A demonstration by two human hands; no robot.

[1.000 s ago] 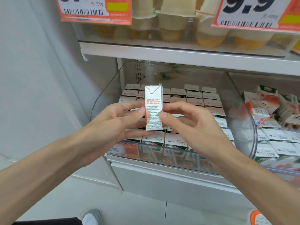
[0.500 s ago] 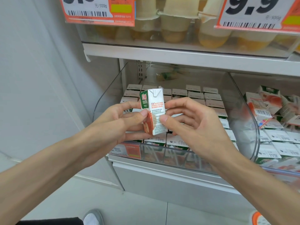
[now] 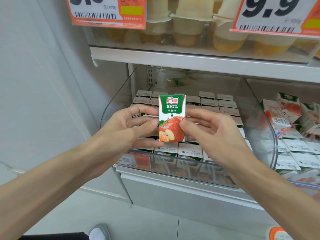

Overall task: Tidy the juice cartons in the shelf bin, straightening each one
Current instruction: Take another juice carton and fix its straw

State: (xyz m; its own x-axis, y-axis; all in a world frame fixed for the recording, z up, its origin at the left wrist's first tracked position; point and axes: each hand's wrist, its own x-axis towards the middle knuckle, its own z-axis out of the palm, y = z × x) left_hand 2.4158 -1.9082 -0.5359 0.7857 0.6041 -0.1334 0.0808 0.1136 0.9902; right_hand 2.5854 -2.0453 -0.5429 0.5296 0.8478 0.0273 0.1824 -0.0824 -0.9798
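Small white-and-green cardboard apple juice carton (image 3: 172, 118) held upright above the clear plastic shelf bin (image 3: 265, 129), left hand (image 3: 126, 129) and right hand (image 3: 213, 134) fingers pinching its side edges; likely light, stiff-walled, crushable, best gripped by the sides.

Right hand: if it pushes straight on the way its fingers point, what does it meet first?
The apple juice carton: the right hand pinches its right edge, fingers pointing left into it. Beyond it, the left hand grips the opposite edge, seemingly in line.
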